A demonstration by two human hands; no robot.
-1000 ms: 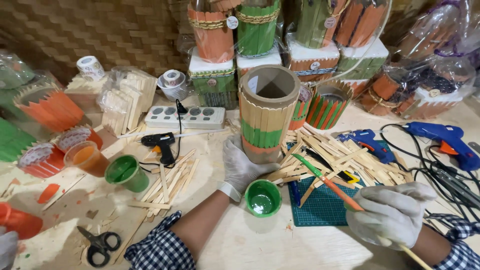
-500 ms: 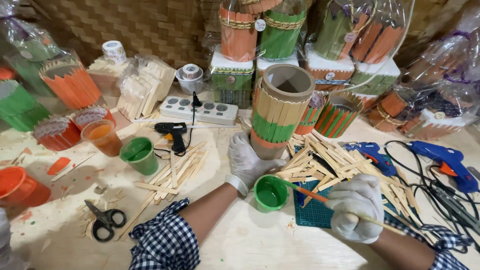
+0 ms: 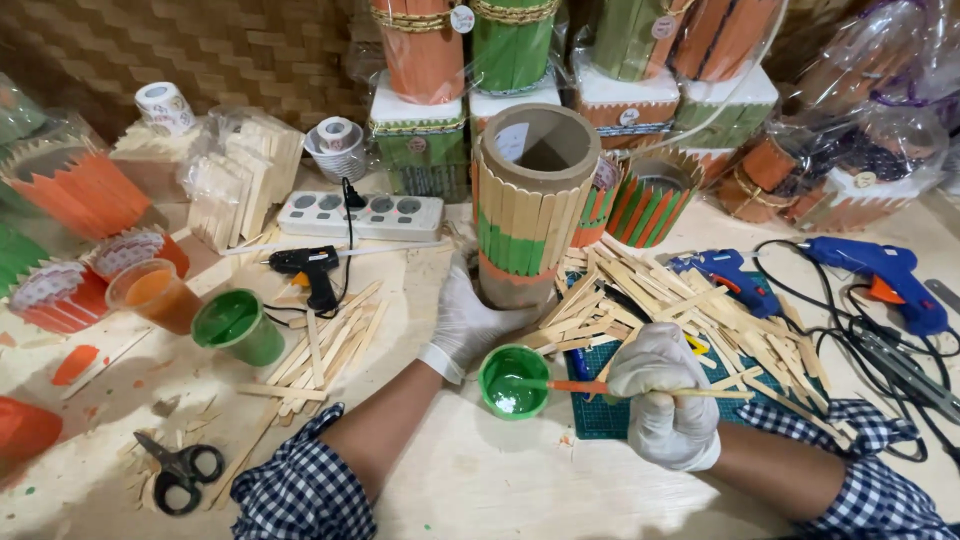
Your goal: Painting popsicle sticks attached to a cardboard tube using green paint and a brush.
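Bench, pale wood, paint-flecked, fills the frame and carries everything. Biggest item in hand: the cardboard tube at centre, upright, open top, clad in flat wooden sticks, part bare, part painted green with an orange band low down. Likely light, stiff but crushable, sticks only glued on, so best held low at the base with a spread palm, not squeezed. Left hand, white glove, does just that: fingers wrapped round the tube's foot, steadying it. Right hand, gloved too, fingers closed in a pinch on a thin brush, orange handle lying level, tip dipped in the small green paint cup just below the tube. Cup looks light, tippy, wet inside; brush is slim, slick with paint, grip mid-handle. Loose stick pile on a green cutting mat right of centre. Blue glue guns far right, black glue gun and white power strip left of centre, second green cup and orange cup at left, scissors lower left.
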